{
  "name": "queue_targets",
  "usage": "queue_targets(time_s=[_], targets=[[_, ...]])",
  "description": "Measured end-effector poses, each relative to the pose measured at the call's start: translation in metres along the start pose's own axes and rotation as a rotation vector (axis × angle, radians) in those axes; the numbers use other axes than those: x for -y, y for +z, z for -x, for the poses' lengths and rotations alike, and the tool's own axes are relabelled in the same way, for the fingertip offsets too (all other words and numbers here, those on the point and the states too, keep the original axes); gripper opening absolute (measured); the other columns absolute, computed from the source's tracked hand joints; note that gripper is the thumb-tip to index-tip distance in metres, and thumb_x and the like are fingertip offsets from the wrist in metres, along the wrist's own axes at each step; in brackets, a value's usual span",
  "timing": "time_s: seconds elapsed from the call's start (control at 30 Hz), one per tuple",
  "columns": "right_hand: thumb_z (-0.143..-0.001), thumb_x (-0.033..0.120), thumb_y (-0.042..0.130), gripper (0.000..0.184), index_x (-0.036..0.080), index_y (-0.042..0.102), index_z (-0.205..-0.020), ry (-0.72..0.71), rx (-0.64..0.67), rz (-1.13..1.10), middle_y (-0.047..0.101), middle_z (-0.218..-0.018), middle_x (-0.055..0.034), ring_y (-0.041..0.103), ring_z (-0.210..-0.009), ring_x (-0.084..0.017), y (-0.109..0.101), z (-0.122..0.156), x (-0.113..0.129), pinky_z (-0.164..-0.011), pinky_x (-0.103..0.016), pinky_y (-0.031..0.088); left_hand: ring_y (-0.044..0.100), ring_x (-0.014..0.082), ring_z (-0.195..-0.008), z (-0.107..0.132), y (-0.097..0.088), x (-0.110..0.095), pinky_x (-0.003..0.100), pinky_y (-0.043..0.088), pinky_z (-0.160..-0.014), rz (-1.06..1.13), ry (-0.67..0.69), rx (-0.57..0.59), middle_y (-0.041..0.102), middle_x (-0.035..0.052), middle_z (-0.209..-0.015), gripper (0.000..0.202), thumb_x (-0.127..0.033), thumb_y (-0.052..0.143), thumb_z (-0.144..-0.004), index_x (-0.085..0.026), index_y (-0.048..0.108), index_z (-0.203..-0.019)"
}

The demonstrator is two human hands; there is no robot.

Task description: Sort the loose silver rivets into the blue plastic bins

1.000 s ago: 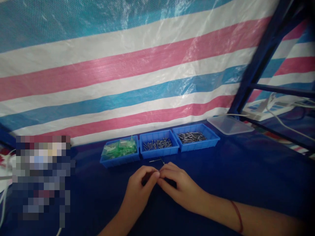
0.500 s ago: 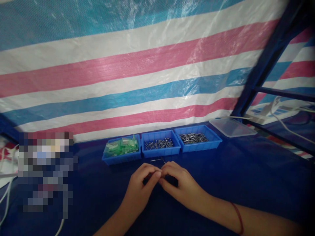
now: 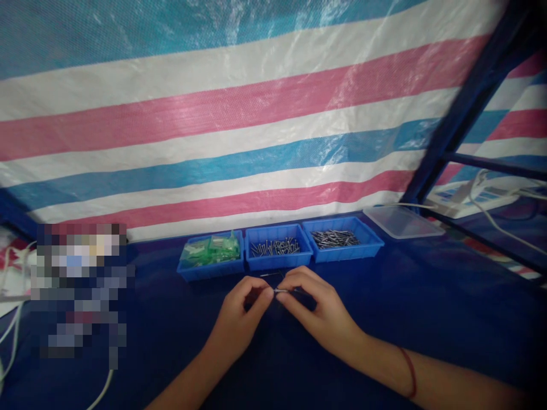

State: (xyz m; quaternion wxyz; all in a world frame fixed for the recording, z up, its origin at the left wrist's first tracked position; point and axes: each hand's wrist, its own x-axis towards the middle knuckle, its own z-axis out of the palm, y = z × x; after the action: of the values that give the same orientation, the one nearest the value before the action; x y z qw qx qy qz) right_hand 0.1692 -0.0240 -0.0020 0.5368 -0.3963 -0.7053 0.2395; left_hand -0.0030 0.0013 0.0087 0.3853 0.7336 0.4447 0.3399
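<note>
My left hand [image 3: 243, 310] is closed in a pinch, thumb against forefinger, on one end of a small, pale, screw-like metal piece [image 3: 280, 291]. From the other side, my right hand [image 3: 318, 304] pinches the same piece, so the two sets of fingertips are a short gap apart. Just beyond the fingers, a thin metal screw [image 3: 269, 275] lies on the dark blue table [image 3: 273, 364]. Past it stand a blue bin with many loose screws [image 3: 278, 262] and, to its right, a blue bin of longer metal pins or screws [image 3: 350, 254].
Left of these is a blue bin [image 3: 211, 272] with green plastic packets [image 3: 216, 250]. A clear plastic lid [image 3: 404, 222] lies at the back right. A striped sheet [image 3: 239, 136] hangs behind. White cables [image 3: 102, 390] run at the left, beside a pixelated patch.
My fingertips have parted slightly, and the small metal piece now shows between them. Both hands have moved a little up and away from me.
</note>
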Motion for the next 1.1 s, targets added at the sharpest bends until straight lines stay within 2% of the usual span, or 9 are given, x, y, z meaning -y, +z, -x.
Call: queue_targets(time_s=[0.13,0.27,0.33,0.4,0.5,0.6,0.73,0.9,1.1], targets=[[-0.087,0.021,0.055,0.006,0.021,0.061,-0.089,-0.079,-0.042,0.066,0.062,-0.087,-0.0038,0.058,-0.085,-0.017,-0.011,-0.008,-0.002,-0.076,-0.031,0.047,0.054,0.0139,-0.070,0.004,0.002,-0.002,0.024,0.042,-0.065,-0.073,-0.010,0.080,0.060,0.0009,-0.079,0.024,-0.037,0.048,-0.090,-0.017,0.060,-0.092],[-0.087,0.025,0.055,0.008,0.021,0.061,-0.089,-0.091,-0.290,0.265,0.061,-0.084,-0.0037,0.056,-0.078,-0.017,-0.041,-0.030,-0.022,-0.072,-0.032,0.045,0.057,0.0168,-0.083,0.009,0.004,-0.006,0.027,0.043,-0.076,-0.208,0.086,0.152,0.063,0.0032,-0.090,0.023,-0.032,0.052,-0.088,-0.020,0.060,-0.106],[-0.087,0.027,0.053,0.012,0.020,0.061,-0.091,-0.062,-0.418,0.375,0.062,-0.085,-0.0043,0.055,-0.075,-0.018,-0.057,-0.040,-0.038,-0.070,-0.033,0.044,0.057,0.0178,-0.091,0.010,0.005,-0.007,0.029,0.043,-0.083,-0.249,0.153,0.197,0.062,0.0040,-0.096,0.019,-0.028,0.052,-0.088,-0.022,0.063,-0.103],[-0.087,0.027,0.052,0.014,0.020,0.062,-0.094,-0.025,-0.440,0.505,0.064,-0.088,-0.0054,0.056,-0.077,-0.019,-0.068,-0.046,-0.054,-0.072,-0.034,0.043,0.057,0.0175,-0.093,0.011,0.006,-0.008,0.030,0.042,-0.087,-0.267,0.189,0.211,0.062,0.0041,-0.097,0.018,-0.026,0.050,-0.090,-0.022,0.065,-0.098],[-0.084,0.024,0.054,0.016,0.020,0.063,-0.097,-0.003,-0.379,0.734,0.064,-0.095,-0.0076,0.054,-0.089,-0.026,-0.072,-0.048,-0.069,-0.079,-0.041,0.041,0.056,0.0174,-0.094,0.012,0.006,-0.007,0.031,0.042,-0.088,-0.326,0.230,0.197,0.062,0.0044,-0.098,0.020,-0.025,0.048,-0.090,-0.023,0.067,-0.097],[-0.083,0.024,0.054,0.020,0.021,0.062,-0.101,-0.033,-0.336,0.810,0.063,-0.100,-0.0082,0.052,-0.095,-0.028,-0.063,-0.043,-0.067,-0.082,-0.044,0.039,0.052,0.0215,-0.104,0.013,0.005,-0.005,0.037,0.041,-0.090,-0.471,0.263,0.198,0.058,0.0053,-0.114,0.024,-0.029,0.052,-0.089,-0.028,0.064,-0.110],[-0.085,0.024,0.053,0.021,0.021,0.060,-0.104,-0.143,-0.220,0.709,0.061,-0.103,-0.0076,0.052,-0.098,-0.026,-0.047,-0.033,-0.044,-0.087,-0.043,0.039,0.046,0.0264,-0.112,0.014,0.004,-0.002,0.044,0.038,-0.088,-0.640,0.270,0.234,0.055,0.0019,-0.125,0.028,-0.038,0.053,-0.088,-0.035,0.062,-0.114],[-0.086,0.018,0.052,0.020,0.020,0.057,-0.105,-0.219,-0.028,0.550,0.062,-0.100,-0.0067,0.052,-0.098,-0.022,-0.032,-0.022,-0.017,-0.088,-0.039,0.041,0.051,0.0219,-0.104,0.009,0.002,0.001,0.039,0.037,-0.084,-0.666,0.274,0.234,0.063,-0.0023,-0.114,0.023,-0.030,0.051,-0.091,-0.031,0.064,-0.110],[-0.085,0.016,0.053,0.012,0.020,0.060,-0.093,-0.176,0.102,0.470,0.065,-0.090,-0.0038,0.055,-0.089,-0.020,-0.023,-0.018,-0.019,-0.082,-0.037,0.042,0.057,0.0189,-0.093,0.003,0.000,0.007,0.035,0.035,-0.079,-0.673,0.253,0.195,0.068,-0.0021,-0.101,0.017,-0.023,0.052,-0.090,-0.026,0.067,-0.097]])
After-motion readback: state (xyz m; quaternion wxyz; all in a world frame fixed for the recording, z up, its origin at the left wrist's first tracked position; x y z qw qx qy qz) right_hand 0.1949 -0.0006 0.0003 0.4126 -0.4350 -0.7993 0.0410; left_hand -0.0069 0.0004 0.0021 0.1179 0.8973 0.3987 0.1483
